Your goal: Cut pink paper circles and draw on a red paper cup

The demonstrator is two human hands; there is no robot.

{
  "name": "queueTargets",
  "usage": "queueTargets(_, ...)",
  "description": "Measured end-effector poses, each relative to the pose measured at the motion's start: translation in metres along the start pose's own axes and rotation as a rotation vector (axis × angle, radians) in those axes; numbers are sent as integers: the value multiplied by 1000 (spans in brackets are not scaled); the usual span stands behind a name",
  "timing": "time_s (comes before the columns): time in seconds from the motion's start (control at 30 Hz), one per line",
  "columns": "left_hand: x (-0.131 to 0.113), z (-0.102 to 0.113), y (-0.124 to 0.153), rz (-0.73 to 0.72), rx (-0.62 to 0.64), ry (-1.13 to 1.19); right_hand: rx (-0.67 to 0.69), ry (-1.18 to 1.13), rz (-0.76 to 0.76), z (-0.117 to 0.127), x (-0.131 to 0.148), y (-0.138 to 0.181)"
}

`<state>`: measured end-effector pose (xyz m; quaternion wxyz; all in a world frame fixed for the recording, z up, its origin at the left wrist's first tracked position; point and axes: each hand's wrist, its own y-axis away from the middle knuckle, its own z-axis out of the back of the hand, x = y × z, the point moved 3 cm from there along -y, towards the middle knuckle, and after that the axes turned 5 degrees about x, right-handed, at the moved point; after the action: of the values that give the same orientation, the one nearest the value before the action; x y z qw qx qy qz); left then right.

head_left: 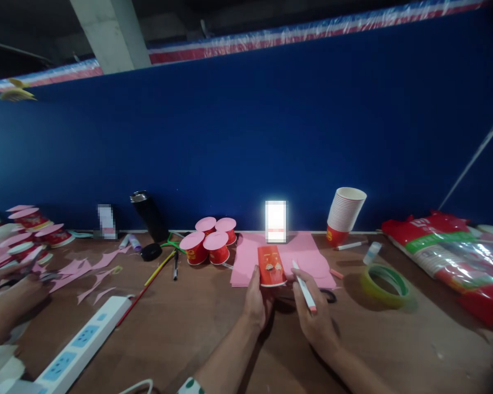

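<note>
My left hand (255, 302) is closed on a red paper cup (270, 266), held on its side just above the brown table (189, 328), with a small drawn face on its wall. My right hand (315, 317) grips a white marker pen (303, 285) whose tip points at the cup's right side. Pink paper sheets (308, 257) lie flat right behind the cup. Black scissors (328, 296) lie partly hidden under my right hand.
Several red cups capped with pink discs (208, 239) stand left of the pink sheets. A stack of paper cups (344, 215), a green tape roll (385, 283), a bright phone (275, 221), a power strip (82, 339) and a plastic bag (452, 257) surround me. Another person's hands (8, 295) work at the far left among pink scraps.
</note>
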<state>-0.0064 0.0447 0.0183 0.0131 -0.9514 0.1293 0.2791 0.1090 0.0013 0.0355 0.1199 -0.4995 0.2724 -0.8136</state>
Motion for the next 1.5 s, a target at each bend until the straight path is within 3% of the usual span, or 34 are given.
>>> queueTargets(0.87,5,13,-7,-50,-75,-23,16,-4,37,-2,-3,5)
queueTargets(1.1,4,5,-2,-16,49,-62,17,15,49,0,-2,3)
queueTargets(1.5,1,1,4,-97,35,-265,-3,20,13,0,-8,2)
